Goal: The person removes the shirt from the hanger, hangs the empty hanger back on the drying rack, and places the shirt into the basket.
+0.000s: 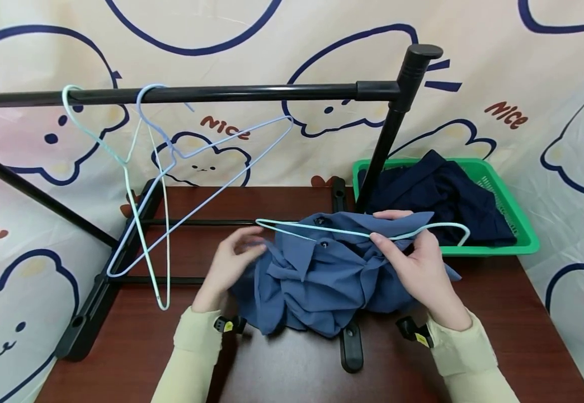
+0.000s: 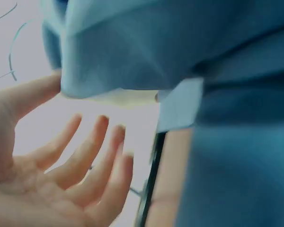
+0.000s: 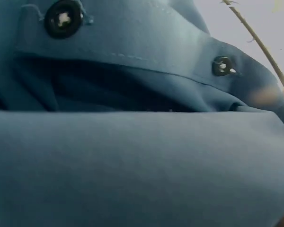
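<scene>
A blue buttoned shirt (image 1: 317, 280) hangs bunched between the hands above the table. The right hand (image 1: 418, 263) grips a mint-green hanger (image 1: 332, 228) together with the shirt's collar, thumb on top; the hook points right. One arm of the hanger passes into the shirt and is partly hidden, while its other end sticks out at the left. Beside the shirt's left side is the left hand (image 1: 231, 263); in the left wrist view its fingers (image 2: 92, 151) are spread and loosely bent, with the thumb at the cloth's edge. Dark buttons (image 3: 62, 19) show close up in the right wrist view.
A black rack rail (image 1: 252, 93) carries a pale green hanger (image 1: 130, 196) and a light blue hanger (image 1: 221, 193) on the left. The rack's upright (image 1: 387, 140) stands before a green basket (image 1: 523, 243) with dark navy cloth (image 1: 448, 201). Underneath is a brown table (image 1: 503, 324).
</scene>
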{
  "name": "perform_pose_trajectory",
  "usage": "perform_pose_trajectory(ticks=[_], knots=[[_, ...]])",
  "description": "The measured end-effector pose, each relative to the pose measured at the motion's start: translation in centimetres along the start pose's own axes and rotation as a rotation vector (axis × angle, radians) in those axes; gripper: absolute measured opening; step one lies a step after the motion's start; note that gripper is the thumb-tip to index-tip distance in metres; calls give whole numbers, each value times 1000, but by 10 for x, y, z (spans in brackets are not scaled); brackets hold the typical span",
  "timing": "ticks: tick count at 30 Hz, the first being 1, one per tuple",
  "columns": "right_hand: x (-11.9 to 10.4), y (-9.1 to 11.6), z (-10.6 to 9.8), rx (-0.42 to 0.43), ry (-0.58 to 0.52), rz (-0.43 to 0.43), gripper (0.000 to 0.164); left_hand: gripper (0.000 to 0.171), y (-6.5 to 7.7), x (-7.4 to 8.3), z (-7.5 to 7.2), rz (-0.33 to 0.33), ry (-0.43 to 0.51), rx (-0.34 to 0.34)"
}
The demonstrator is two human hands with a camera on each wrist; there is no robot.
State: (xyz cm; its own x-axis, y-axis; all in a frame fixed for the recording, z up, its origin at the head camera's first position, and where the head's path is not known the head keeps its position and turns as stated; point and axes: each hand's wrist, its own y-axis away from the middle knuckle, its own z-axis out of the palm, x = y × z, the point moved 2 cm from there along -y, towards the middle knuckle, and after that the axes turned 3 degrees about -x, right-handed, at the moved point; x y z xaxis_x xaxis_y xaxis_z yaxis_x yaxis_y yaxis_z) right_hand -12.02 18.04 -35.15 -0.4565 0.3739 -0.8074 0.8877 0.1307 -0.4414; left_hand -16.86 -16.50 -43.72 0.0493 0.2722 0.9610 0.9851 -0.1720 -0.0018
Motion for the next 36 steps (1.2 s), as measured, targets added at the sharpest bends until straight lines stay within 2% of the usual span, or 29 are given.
perform_pose_trajectory(ticks=[4, 7, 11, 14, 18, 21, 28, 31, 36], knots=[[12, -3, 9, -83, 29, 1, 35, 38, 12, 36, -9, 121, 19, 182], [15, -7, 18, -127, 53, -21, 35, 34, 22, 62, -4, 285, 23, 256], [12, -12, 33, -161, 72, -54, 38, 32, 26, 76, 15, 518, -36, 247], [7, -15, 43, -178, 68, -88, 47, 31, 26, 77, 33, 630, -113, 167], [3, -17, 51, -205, 47, -131, 63, 28, 22, 77, 54, 691, -193, 38], [1, -16, 53, -243, 39, -150, 72, 26, 20, 77, 62, 710, -203, 5], [-1, -11, 52, -342, 39, -165, 84, 22, 18, 82, 68, 721, -151, 6], [1, -10, 52, -342, 63, -171, 82, 22, 18, 83, 68, 732, -135, 32], [8, -9, 50, -307, 93, -165, 76, 22, 18, 85, 63, 787, -173, 115]])
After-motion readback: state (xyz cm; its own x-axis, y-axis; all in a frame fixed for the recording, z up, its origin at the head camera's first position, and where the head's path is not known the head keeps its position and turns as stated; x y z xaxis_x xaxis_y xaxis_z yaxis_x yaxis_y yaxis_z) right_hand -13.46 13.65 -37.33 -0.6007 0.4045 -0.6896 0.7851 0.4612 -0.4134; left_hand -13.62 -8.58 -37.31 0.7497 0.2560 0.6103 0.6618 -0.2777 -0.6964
